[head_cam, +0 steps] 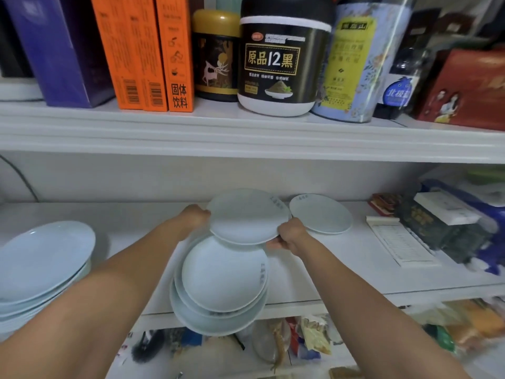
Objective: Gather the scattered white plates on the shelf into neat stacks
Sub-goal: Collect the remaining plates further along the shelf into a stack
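Both hands are holding one white plate just above the shelf. The left hand is gripping its left rim, the fingertips hidden beneath. The right hand is gripping the right rim, with its fingers curled under the edge. The white plate is hanging level over the rear edge of the middle stack, which is overhanging the shelf's front lip. A lone plate is lying just to the right, apart from the others. A taller left stack is sitting at the far left. Orange boxes and a black jar are standing on the board above.
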